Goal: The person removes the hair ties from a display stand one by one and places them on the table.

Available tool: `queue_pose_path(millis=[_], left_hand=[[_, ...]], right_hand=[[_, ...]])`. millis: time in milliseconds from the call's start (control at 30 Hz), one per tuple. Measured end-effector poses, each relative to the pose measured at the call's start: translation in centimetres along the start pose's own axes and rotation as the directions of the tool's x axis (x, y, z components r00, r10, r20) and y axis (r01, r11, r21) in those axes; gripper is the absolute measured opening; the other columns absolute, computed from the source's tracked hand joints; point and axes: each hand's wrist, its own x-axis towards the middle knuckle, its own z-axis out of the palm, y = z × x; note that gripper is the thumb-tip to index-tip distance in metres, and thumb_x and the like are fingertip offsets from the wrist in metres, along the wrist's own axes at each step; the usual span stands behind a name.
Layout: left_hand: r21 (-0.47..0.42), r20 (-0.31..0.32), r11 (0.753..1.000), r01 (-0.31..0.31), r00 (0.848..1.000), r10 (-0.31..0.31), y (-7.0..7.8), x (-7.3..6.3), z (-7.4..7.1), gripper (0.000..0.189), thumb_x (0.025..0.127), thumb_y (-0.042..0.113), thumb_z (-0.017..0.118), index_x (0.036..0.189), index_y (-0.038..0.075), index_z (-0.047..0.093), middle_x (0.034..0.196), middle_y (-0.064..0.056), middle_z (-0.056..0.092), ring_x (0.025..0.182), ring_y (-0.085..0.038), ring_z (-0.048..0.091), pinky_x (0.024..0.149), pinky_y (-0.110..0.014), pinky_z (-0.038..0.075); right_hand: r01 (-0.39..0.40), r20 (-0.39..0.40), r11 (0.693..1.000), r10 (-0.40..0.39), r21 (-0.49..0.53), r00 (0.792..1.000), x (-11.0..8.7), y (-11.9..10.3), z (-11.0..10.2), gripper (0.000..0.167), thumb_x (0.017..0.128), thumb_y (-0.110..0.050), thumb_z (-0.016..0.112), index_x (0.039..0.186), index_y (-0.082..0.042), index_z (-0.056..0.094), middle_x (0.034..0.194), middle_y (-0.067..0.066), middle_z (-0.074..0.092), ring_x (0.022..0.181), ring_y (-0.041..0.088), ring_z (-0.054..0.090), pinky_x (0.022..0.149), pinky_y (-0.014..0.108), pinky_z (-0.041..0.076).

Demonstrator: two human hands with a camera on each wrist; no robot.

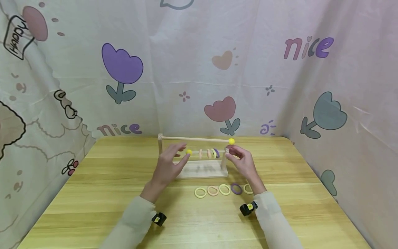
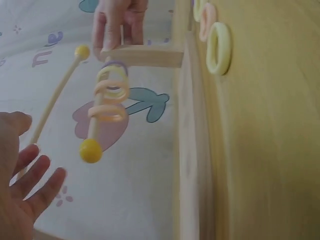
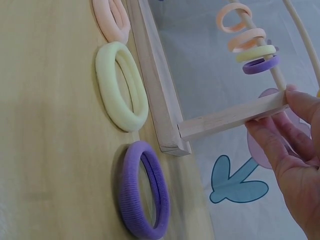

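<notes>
A wooden two-rod rack (image 1: 202,170) stands on the table. Peach, yellow and purple hair ties (image 3: 267,64) hang on its lower rod, the purple one closest to the right post. My right hand (image 1: 244,162) pinches the top of that right post (image 3: 225,118), thumb above and fingers beneath. Spread and holding nothing, my left hand (image 1: 169,164) is beside the yellow ball (image 2: 90,150) at the lower rod's free end. In the left wrist view its fingers are apart from that ball. The upper rod (image 1: 196,139) carries no hair ties.
In front of the rack, a row of loose hair ties lies on the wooden table: yellow (image 3: 106,87), peach (image 3: 106,17) and purple (image 3: 131,192) among them. Another yellow ball (image 1: 231,141) caps the upper rod. A patterned cloth (image 1: 183,69) hangs behind and at both sides.
</notes>
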Motion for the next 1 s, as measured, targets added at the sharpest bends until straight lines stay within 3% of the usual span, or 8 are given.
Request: queue_pose_path(millis=[167,367,633,867,1000], left_hand=[[-0.037,0.051,0.998,0.047,0.998,-0.045,0.1,-0.2,1.2,0.026,0.087,0.001,0.079,0.111,-0.001,0.072,0.103,-0.018,0.074,0.093,-0.031,0.072,0.072,-0.037,0.067],[-0.076,0.068,0.994,0.076,0.995,-0.071,0.2,-0.4,2.6,0.023,0.086,-0.002,0.078,0.108,-0.003,0.073,0.099,-0.019,0.074,0.089,-0.032,0.074,0.073,-0.039,0.067],[-0.025,0.129,0.995,0.101,0.987,-0.097,-0.2,-0.8,4.0,0.018,0.088,0.001,0.079,0.105,-0.003,0.075,0.093,-0.018,0.077,0.082,-0.027,0.076,0.068,-0.032,0.067],[-0.003,0.132,0.995,0.096,0.987,-0.095,-0.5,-1.0,5.1,0.005,0.088,0.001,0.077,0.093,-0.001,0.077,0.084,-0.014,0.079,0.069,-0.019,0.076,0.061,-0.020,0.063],[0.031,0.134,0.988,0.153,0.979,-0.156,-0.4,-0.9,5.4,0.008,0.090,0.005,0.077,0.095,-0.002,0.079,0.086,-0.016,0.079,0.066,-0.019,0.077,0.060,-0.017,0.062]], right_hand=[[0.003,-0.004,1.000,-0.003,0.000,1.000,0.0,0.0,0.0,0.033,0.092,0.002,0.074,0.123,0.009,0.068,0.126,0.030,0.068,0.100,-0.003,0.066,0.091,0.012,0.058],[0.004,0.003,1.000,-0.004,-0.010,1.000,0.0,0.0,0.0,0.033,0.092,0.000,0.074,0.124,0.008,0.068,0.127,0.029,0.069,0.102,-0.001,0.066,0.091,0.013,0.058],[-0.004,-0.006,1.000,0.004,-0.016,1.000,0.0,0.1,0.0,0.033,0.092,-0.001,0.075,0.124,0.007,0.069,0.126,0.028,0.069,0.102,0.002,0.067,0.090,0.013,0.058],[-0.002,-0.010,1.000,0.002,-0.021,1.000,-0.1,0.2,0.1,0.033,0.093,-0.002,0.074,0.124,0.007,0.068,0.126,0.028,0.069,0.102,0.000,0.066,0.089,0.012,0.058],[0.007,-0.011,1.000,-0.007,-0.017,1.000,-0.1,0.3,0.1,0.033,0.094,-0.003,0.074,0.124,0.008,0.068,0.126,0.030,0.068,0.101,-0.003,0.066,0.088,0.011,0.057]])
